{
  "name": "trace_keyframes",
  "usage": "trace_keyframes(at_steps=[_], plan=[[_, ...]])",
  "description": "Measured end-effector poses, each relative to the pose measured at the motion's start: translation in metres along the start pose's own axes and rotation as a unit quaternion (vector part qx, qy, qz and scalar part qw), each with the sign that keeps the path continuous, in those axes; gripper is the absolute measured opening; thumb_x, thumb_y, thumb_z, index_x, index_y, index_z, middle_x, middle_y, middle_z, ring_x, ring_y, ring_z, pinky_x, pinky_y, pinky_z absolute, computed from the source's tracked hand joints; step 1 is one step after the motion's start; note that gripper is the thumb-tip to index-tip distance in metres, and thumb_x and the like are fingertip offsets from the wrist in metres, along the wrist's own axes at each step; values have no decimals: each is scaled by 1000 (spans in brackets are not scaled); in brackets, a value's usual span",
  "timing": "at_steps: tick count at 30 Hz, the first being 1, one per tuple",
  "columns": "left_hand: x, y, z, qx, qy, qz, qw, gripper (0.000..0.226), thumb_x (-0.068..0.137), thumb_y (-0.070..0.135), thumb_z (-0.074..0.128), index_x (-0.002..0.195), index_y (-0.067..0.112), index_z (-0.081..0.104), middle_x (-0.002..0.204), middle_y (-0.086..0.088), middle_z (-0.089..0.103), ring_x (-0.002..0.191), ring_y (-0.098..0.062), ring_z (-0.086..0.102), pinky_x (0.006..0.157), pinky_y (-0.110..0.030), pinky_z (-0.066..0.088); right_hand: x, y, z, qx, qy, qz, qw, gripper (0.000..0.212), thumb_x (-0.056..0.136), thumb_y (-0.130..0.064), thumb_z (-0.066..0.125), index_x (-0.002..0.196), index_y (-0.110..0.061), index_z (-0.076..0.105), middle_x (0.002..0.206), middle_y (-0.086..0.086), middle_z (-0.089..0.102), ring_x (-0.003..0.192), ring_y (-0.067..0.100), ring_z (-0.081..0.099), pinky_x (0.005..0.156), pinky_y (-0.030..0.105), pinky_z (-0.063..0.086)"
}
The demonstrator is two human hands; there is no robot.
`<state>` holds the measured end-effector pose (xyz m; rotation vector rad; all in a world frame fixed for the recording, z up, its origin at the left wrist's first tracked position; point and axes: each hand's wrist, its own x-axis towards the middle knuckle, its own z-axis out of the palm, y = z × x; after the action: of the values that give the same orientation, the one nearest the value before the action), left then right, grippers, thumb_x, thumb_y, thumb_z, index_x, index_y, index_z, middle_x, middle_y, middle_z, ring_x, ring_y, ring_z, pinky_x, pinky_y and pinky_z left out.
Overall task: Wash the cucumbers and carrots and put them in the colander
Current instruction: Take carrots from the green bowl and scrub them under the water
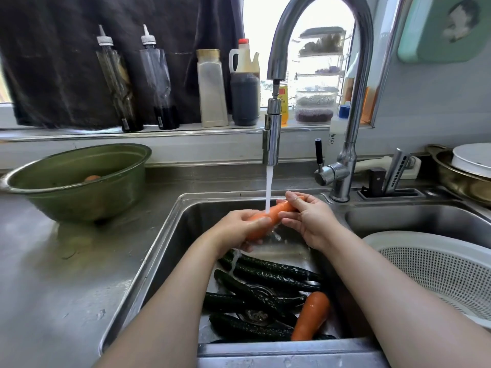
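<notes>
Both hands hold one orange carrot [273,212] under the running water of the faucet [271,139], above the steel sink [170,251]. My left hand [239,227] grips its thick near end; my right hand [308,216] curls round its far end. On the sink floor lie several dark green cucumbers [260,290] and a second carrot [310,316]. The white perforated colander [438,272] sits to the right, and no vegetable shows in its visible part.
A green metal bowl [79,189] with something orange inside stands on the wet steel counter at left. Bottles [212,88] line the windowsill behind. A knife holder [393,176] and a pan with a white plate [467,166] sit at the right.
</notes>
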<state>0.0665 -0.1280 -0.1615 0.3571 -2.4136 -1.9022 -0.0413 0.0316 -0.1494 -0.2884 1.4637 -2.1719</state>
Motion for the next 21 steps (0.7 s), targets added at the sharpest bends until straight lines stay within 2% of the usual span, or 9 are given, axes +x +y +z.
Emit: trace_keyframes(at_steps=[3, 6, 10, 12, 14, 16, 18, 21], plan=[[1, 0, 1, -50, -61, 6, 997, 32, 99, 20, 63, 131, 22, 61, 105, -7, 68, 84, -16, 66, 65, -28, 52, 1, -2, -3, 12, 16, 1, 1000, 9, 100, -18, 62, 101, -9, 58, 97, 17, 72, 47, 13, 67, 42, 21, 54], [2, 0, 0, -81, -81, 0, 993, 37, 95, 16, 64, 132, 19, 59, 106, -9, 65, 82, -15, 64, 64, -26, 49, 2, -2, -5, 23, 17, 11, 1000, 10, 103, -20, 57, 101, -10, 56, 99, 18, 71, 49, 15, 69, 42, 22, 54], [2, 6, 7, -27, 9, 10, 1000, 24, 102, 36, 57, 120, 25, 68, 94, -4, 68, 62, -10, 55, 52, -20, 41, 1, -5, -5, 69, -7, 36, 997, 18, 108, -15, 43, 113, -6, 57, 107, 24, 64, 58, 19, 73, 46, 24, 57], [6, 9, 14, -8, 74, 4, 997, 29, 102, 46, 53, 112, 25, 71, 85, -2, 68, 55, -12, 53, 51, -21, 41, -3, -6, -3, 73, -54, 44, 995, 22, 105, -6, 47, 127, -10, 52, 104, 21, 66, 60, 19, 73, 47, 25, 58], [6, 11, 18, -10, 110, -9, 994, 35, 102, 49, 50, 104, 22, 73, 77, -1, 70, 54, -15, 56, 55, -24, 44, -7, -4, -1, 38, -84, 52, 994, 32, 100, -1, 55, 129, -15, 50, 99, 17, 69, 61, 19, 73, 48, 26, 58], [3, 9, 18, -28, 83, -18, 996, 35, 104, 47, 49, 106, 20, 72, 78, -4, 70, 59, -17, 60, 55, -26, 46, -8, -1, 1, 14, -87, 56, 995, 31, 98, -2, 59, 125, -16, 51, 97, 14, 73, 60, 18, 72, 46, 26, 58], [1, 6, 14, -43, 32, -22, 998, 33, 106, 41, 48, 115, 19, 69, 89, -10, 70, 72, -21, 65, 55, -28, 52, -7, 1, 1, 4, -84, 52, 995, 24, 99, -3, 59, 120, -13, 53, 102, 12, 74, 56, 17, 71, 45, 24, 57], [1, 1, 9, -93, -38, -23, 995, 27, 109, 27, 44, 126, 16, 63, 109, -13, 63, 84, -22, 65, 62, -31, 57, -3, 1, 0, -21, -78, 39, 996, 18, 100, -5, 57, 116, -12, 53, 109, 12, 73, 49, 13, 65, 43, 21, 53]])
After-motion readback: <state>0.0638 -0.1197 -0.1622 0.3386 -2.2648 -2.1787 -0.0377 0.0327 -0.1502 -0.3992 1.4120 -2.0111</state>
